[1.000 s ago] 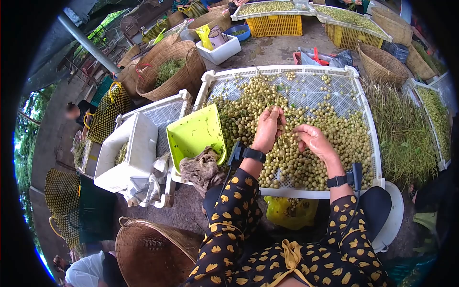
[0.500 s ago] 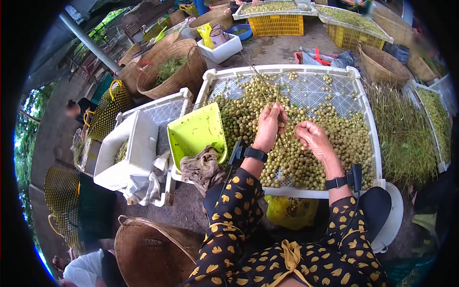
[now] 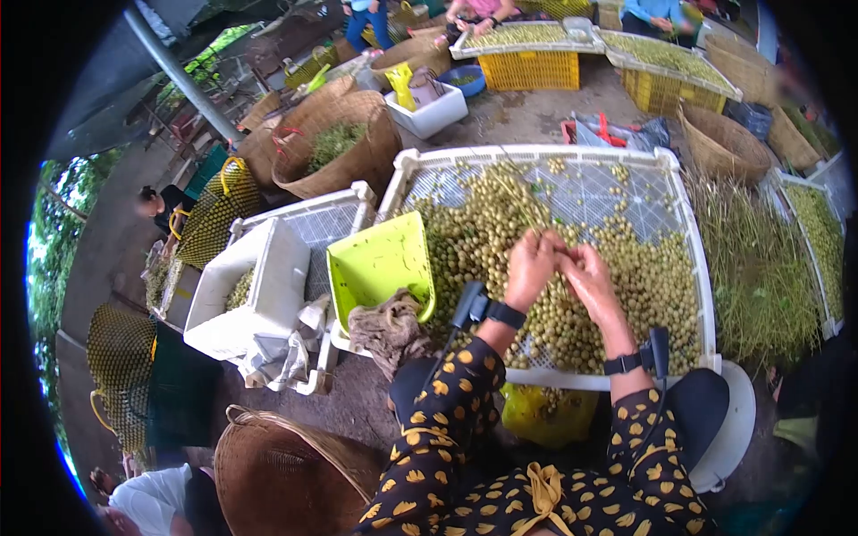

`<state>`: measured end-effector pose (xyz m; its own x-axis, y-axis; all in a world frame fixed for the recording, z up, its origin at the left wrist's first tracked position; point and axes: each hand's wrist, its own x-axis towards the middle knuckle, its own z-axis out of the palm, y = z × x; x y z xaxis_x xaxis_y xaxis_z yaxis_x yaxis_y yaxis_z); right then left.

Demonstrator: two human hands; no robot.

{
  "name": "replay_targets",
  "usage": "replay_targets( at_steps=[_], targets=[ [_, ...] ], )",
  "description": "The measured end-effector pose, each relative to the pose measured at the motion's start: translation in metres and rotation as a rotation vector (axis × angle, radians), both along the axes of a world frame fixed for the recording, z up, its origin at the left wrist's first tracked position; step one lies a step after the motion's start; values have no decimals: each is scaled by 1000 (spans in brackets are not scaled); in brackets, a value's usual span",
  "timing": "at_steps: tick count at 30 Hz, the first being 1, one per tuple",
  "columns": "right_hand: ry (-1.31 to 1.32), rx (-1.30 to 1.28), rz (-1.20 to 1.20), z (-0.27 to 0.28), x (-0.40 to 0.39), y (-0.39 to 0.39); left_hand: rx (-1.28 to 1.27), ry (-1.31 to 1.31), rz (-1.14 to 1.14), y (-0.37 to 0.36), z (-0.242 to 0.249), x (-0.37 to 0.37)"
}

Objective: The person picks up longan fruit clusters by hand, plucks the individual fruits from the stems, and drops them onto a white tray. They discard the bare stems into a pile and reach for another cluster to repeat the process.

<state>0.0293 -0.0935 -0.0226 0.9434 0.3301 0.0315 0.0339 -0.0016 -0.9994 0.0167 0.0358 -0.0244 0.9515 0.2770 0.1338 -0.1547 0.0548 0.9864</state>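
Note:
Both hands meet over a white mesh tray heaped with small round yellow-brown fruits. My left hand is closed around a thin fruit twig, whose far end extends up and left over the heap. Close against it, my right hand has its fingers pinched together near the twig's lower end. Whatever lies between those right fingertips is hidden. Left of the tray stands a lime-green bin with a crumpled brown cloth over its front edge.
A white foam box sits at left, with a wicker basket below it. Bundled stalks lie right of the tray. A yellow bag hangs or sits under its front edge. Other people work by fruit trays at the back.
My hands have come together; the right moved up beside the left, and the left shifted slightly right and down. The view has tilted slightly upward, showing more of the people behind.

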Motion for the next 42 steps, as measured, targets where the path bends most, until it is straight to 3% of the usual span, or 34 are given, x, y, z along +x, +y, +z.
replay_targets(
  at_steps=[3,10,13,18,19,21,26,28,31,34,35,38,39,42],
  targets=[
    [-154,-117,-70,-14,3,5,215,35,96,-6,0,-3],
    [-415,-319,-146,-17,-4,8,262,46,149,-7,-20,5],
    [-330,-268,-118,-16,-6,9,414,30,180,-10,-13,1],
    [-163,-67,-31,-14,0,8,61,74,29,-7,4,-6],
    [-257,-70,-10,-18,4,6,-8,56,21,-4,-1,-2],
    [-63,1,55,-18,7,-3,-188,46,-12,-3,-4,-1],
    [114,79,-11,4,11,-25,-324,39,107,26,27,-10],
    [-162,85,-47,-23,36,-38,-343,31,105,33,31,-13],
    [-884,-536,-411,-12,35,-47,-339,7,81,34,33,-15],
    [-297,-130,-82,12,19,-39,-323,52,65,31,34,-15],
    [-230,-149,-76,16,17,-39,-317,50,62,29,33,-15],
    [-292,-235,115,23,2,-21,-302,48,43,23,32,-15],
    [-405,-292,111,19,4,-17,-299,49,32,22,31,-16],
    [-415,-299,140,9,1,-13,-307,50,-4,19,32,-16]
  ],
)
